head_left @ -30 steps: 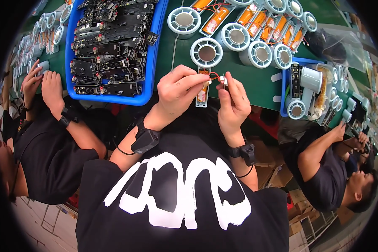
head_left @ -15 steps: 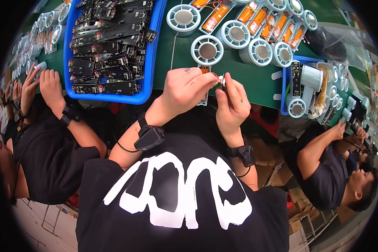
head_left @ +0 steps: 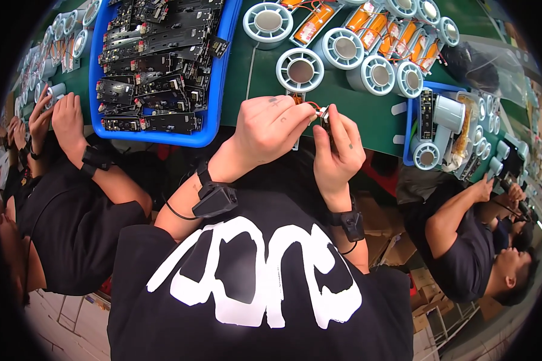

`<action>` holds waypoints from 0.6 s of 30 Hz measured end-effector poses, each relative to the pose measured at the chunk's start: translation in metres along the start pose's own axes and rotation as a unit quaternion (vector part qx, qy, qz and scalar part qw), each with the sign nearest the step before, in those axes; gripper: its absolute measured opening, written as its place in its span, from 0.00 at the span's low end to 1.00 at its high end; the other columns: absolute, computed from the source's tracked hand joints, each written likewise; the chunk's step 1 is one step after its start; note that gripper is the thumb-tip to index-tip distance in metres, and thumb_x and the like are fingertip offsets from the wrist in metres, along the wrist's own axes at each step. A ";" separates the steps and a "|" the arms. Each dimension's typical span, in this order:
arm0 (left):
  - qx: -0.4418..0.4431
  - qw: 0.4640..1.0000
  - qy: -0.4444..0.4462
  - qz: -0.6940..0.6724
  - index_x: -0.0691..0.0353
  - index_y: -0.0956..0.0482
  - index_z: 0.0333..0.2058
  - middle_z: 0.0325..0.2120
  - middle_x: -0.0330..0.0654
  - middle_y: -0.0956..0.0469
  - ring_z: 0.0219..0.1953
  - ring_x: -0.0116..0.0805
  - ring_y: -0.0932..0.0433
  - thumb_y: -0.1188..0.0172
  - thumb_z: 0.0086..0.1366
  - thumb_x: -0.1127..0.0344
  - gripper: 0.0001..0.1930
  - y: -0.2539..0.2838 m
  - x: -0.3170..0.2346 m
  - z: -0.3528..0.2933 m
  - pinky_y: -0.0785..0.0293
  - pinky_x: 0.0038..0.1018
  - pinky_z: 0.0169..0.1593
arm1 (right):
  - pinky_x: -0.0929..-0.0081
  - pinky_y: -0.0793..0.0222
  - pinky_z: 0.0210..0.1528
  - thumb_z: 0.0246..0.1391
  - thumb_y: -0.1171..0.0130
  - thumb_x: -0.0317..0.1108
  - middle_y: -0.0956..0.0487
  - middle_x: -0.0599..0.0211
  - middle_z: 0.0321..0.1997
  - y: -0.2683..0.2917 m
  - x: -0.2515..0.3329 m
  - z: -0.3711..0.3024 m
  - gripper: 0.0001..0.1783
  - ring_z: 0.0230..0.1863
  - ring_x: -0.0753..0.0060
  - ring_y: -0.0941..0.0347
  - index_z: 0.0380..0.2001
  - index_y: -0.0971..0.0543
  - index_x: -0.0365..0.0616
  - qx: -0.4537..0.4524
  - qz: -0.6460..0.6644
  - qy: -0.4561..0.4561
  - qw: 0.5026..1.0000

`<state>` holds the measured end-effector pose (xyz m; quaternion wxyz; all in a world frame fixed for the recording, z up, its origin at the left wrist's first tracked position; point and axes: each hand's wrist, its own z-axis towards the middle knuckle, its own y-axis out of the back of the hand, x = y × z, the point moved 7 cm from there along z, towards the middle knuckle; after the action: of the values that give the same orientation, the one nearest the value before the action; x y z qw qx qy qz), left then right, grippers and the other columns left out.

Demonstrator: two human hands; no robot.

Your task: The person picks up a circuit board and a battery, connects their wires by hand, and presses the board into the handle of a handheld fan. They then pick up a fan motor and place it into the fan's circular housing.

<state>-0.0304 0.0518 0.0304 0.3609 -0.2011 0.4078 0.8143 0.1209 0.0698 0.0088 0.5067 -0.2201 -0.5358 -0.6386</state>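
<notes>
My left hand [head_left: 270, 131] is closed in a pinch on the red-wired plug [head_left: 317, 110]. Its fingertips meet my right hand [head_left: 339, 147], which grips a small dark circuit board [head_left: 326, 121] upright between thumb and fingers. A white socket shows at the board's top end, beside the plug; whether the two are joined is hidden by my fingers. Just beyond my hands lies a light-blue device housing [head_left: 300, 70] with a round, vented head and a grey disc in its middle. Its handle, with an orange part inside, runs back beneath my left hand and is mostly covered.
A blue tray [head_left: 215, 114] heaped with black circuit boards stands to the left. Several light-blue housings with orange batteries [head_left: 314, 25] crowd the far side of the green table [head_left: 367, 123]. A blue bin [head_left: 409, 135] sits at right. Co-workers sit on both sides.
My right hand has shifted slightly right, and more of the circuit board now shows between its fingers. My left hand keeps its pinch. The view has moved a little.
</notes>
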 end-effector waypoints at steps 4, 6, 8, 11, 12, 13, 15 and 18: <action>0.011 0.999 -0.028 0.033 0.62 0.19 0.35 0.21 0.35 0.27 0.21 0.32 0.24 0.29 0.54 0.73 0.11 0.001 -0.003 -0.003 0.30 0.26 0.23 | 0.73 0.23 0.44 0.50 0.30 0.19 0.18 0.57 0.46 -0.001 -0.003 -0.002 0.25 0.42 0.66 0.20 0.54 0.18 0.37 0.000 0.018 -0.010 1.000; 0.003 0.999 -0.040 0.026 0.64 0.19 0.37 0.20 0.36 0.27 0.19 0.32 0.26 0.29 0.53 0.75 0.12 0.001 -0.003 -0.005 0.31 0.26 0.22 | 0.73 0.23 0.44 0.50 0.30 0.18 0.18 0.56 0.46 -0.002 -0.006 -0.004 0.25 0.42 0.66 0.20 0.54 0.18 0.36 -0.002 0.041 -0.022 0.999; -0.014 0.998 -0.065 0.010 0.66 0.18 0.39 0.19 0.36 0.29 0.17 0.31 0.30 0.29 0.51 0.79 0.15 0.002 -0.004 -0.007 0.34 0.26 0.21 | 0.73 0.23 0.44 0.50 0.31 0.17 0.18 0.56 0.46 -0.003 -0.011 -0.007 0.25 0.42 0.66 0.20 0.54 0.18 0.36 -0.007 0.085 -0.046 0.995; -0.009 0.997 -0.081 0.013 0.67 0.18 0.39 0.19 0.36 0.29 0.17 0.31 0.31 0.30 0.51 0.78 0.15 0.004 -0.005 -0.008 0.34 0.26 0.21 | 0.72 0.23 0.44 0.50 0.31 0.17 0.18 0.55 0.47 -0.005 -0.014 -0.009 0.25 0.43 0.65 0.19 0.54 0.18 0.36 -0.008 0.102 -0.058 0.993; -0.006 0.996 -0.090 0.014 0.67 0.18 0.39 0.19 0.36 0.30 0.17 0.31 0.31 0.30 0.51 0.78 0.15 0.004 -0.005 -0.008 0.34 0.26 0.21 | 0.72 0.22 0.44 0.49 0.31 0.16 0.18 0.55 0.47 -0.005 -0.015 -0.010 0.25 0.43 0.65 0.19 0.54 0.18 0.36 -0.008 0.110 -0.064 0.992; -0.006 0.996 -0.090 0.015 0.67 0.18 0.39 0.19 0.36 0.30 0.17 0.31 0.31 0.30 0.51 0.78 0.15 0.004 -0.004 -0.008 0.34 0.26 0.21 | 0.72 0.22 0.44 0.49 0.31 0.16 0.18 0.55 0.47 -0.005 -0.015 -0.009 0.25 0.43 0.65 0.19 0.54 0.18 0.36 -0.008 0.110 -0.063 0.992; -0.006 0.995 -0.094 0.017 0.67 0.18 0.40 0.18 0.36 0.30 0.17 0.30 0.31 0.30 0.51 0.78 0.15 0.003 -0.004 -0.008 0.34 0.26 0.21 | 0.73 0.23 0.44 0.49 0.31 0.16 0.18 0.55 0.47 -0.005 -0.013 -0.007 0.25 0.42 0.65 0.19 0.54 0.18 0.36 0.000 0.091 -0.065 0.994; -0.008 0.995 -0.094 0.016 0.67 0.18 0.41 0.18 0.36 0.30 0.17 0.30 0.31 0.30 0.51 0.78 0.16 0.002 -0.001 -0.009 0.34 0.27 0.21 | 0.73 0.23 0.44 0.50 0.31 0.17 0.17 0.55 0.46 -0.004 -0.007 -0.003 0.25 0.42 0.64 0.19 0.54 0.18 0.36 0.014 0.058 -0.056 0.997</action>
<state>-0.0308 0.0433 0.0264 0.3831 -0.1206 0.3687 0.8383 0.1207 0.0697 0.0005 0.5148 -0.2794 -0.5586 -0.5873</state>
